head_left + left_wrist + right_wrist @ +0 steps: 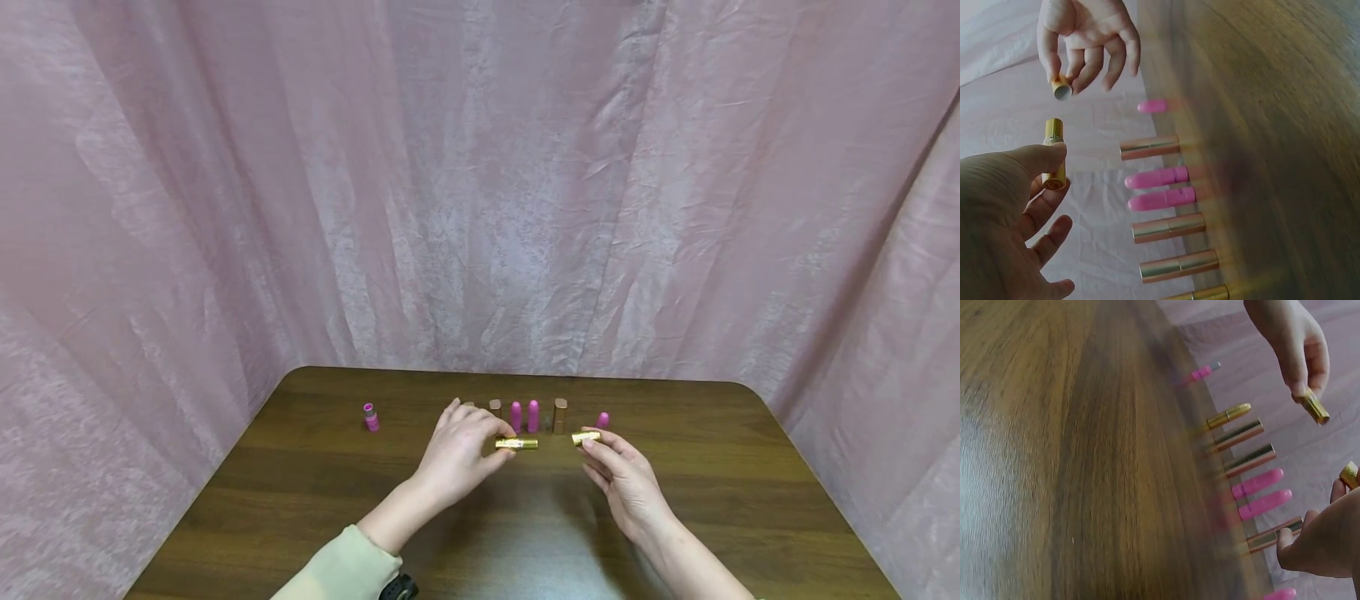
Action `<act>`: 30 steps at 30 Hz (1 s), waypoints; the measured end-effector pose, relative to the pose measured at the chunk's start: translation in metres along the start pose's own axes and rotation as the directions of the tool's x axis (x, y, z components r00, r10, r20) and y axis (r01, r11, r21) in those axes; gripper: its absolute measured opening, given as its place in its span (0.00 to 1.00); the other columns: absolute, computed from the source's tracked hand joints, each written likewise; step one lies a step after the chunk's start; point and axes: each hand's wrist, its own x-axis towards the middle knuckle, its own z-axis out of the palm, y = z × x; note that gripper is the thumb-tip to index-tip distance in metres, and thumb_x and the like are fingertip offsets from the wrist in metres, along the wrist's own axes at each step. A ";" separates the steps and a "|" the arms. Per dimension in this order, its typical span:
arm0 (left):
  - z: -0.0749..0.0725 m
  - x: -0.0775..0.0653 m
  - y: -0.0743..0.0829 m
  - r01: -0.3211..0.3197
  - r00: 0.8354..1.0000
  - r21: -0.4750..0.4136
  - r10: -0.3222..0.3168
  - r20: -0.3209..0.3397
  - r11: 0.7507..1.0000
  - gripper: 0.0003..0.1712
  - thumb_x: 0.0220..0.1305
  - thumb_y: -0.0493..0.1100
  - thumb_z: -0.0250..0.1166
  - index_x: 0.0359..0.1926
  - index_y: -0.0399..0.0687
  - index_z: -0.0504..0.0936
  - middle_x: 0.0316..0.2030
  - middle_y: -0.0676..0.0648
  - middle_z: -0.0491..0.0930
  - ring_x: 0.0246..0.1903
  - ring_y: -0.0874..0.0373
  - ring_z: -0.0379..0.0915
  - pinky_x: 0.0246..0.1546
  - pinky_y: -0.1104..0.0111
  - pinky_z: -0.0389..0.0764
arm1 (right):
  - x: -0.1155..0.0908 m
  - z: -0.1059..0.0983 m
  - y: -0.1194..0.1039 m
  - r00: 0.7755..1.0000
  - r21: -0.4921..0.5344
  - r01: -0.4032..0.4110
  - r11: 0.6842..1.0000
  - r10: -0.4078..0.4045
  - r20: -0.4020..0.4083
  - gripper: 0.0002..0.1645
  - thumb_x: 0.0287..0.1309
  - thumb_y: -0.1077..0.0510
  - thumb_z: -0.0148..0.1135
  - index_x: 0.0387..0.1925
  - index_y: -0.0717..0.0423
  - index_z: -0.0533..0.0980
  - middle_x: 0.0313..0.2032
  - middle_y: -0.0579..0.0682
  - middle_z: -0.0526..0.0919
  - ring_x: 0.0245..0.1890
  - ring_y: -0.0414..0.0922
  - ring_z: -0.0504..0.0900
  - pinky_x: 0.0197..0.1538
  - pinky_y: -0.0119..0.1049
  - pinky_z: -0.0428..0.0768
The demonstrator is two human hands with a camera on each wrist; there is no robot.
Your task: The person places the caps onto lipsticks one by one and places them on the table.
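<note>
Between thumb and fingers, my left hand (459, 454) pinches a gold lipstick tube (522, 444), held sideways above the table. My right hand (628, 483) pinches a gold lipstick cap (586, 437); its hollow end shows in the left wrist view. Tube and cap are apart, roughly in line, with a gap between them. Behind the hands stands a row of upright lipsticks: a gold one (1229, 416), several rose-gold ones, such as this lipstick (560, 416), and two pink lipsticks (533, 416). My left hand partly hides the row's left end in the head view.
A pink lipstick base (371, 417) without its cap stands at the left of the brown wooden table (300, 500). A pink cap (603, 420) stands to the right of the row, just behind my right hand. Pink curtains (487, 208) hang behind the table.
</note>
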 end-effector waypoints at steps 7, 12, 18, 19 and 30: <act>0.007 0.009 0.009 -0.011 1.000 0.008 0.011 -0.002 1.000 0.11 0.58 0.52 0.76 0.41 0.62 0.86 0.46 0.58 0.85 0.60 0.52 0.75 0.71 0.44 0.58 | 0.000 0.012 0.004 1.000 0.005 -0.010 1.000 0.010 -0.003 0.10 0.67 0.63 0.63 0.47 0.51 0.83 0.39 0.42 0.87 0.50 0.43 0.83 0.63 0.46 0.70; 0.010 0.012 0.013 0.004 1.000 0.012 -0.005 0.008 1.000 0.11 0.58 0.53 0.76 0.41 0.63 0.87 0.45 0.58 0.85 0.60 0.50 0.74 0.71 0.45 0.59 | 0.000 0.018 0.006 1.000 0.010 -0.010 1.000 0.010 0.009 0.11 0.66 0.63 0.63 0.48 0.52 0.82 0.40 0.42 0.87 0.51 0.43 0.83 0.64 0.47 0.69; 0.013 0.013 0.014 0.012 1.000 0.009 -0.012 0.007 1.000 0.10 0.59 0.54 0.76 0.40 0.63 0.87 0.44 0.59 0.85 0.57 0.50 0.75 0.71 0.46 0.59 | 0.001 0.022 0.009 1.000 0.026 -0.015 1.000 0.015 0.011 0.10 0.66 0.63 0.63 0.47 0.50 0.82 0.41 0.42 0.86 0.51 0.44 0.83 0.65 0.48 0.66; 0.013 0.013 0.014 0.014 1.000 0.007 -0.014 0.008 1.000 0.10 0.59 0.54 0.76 0.40 0.63 0.86 0.44 0.59 0.85 0.57 0.50 0.75 0.71 0.46 0.60 | 0.001 0.022 0.009 1.000 0.033 -0.016 0.999 0.016 0.011 0.10 0.66 0.64 0.63 0.47 0.50 0.82 0.40 0.42 0.86 0.51 0.44 0.83 0.66 0.48 0.66; 0.014 0.015 0.018 0.033 0.999 -0.024 -0.033 0.017 0.999 0.10 0.60 0.54 0.75 0.41 0.62 0.86 0.42 0.60 0.84 0.58 0.52 0.74 0.71 0.50 0.60 | -0.002 0.030 0.016 0.999 0.068 -0.034 0.997 0.032 0.025 0.10 0.65 0.63 0.63 0.45 0.49 0.82 0.40 0.42 0.85 0.50 0.45 0.82 0.66 0.50 0.65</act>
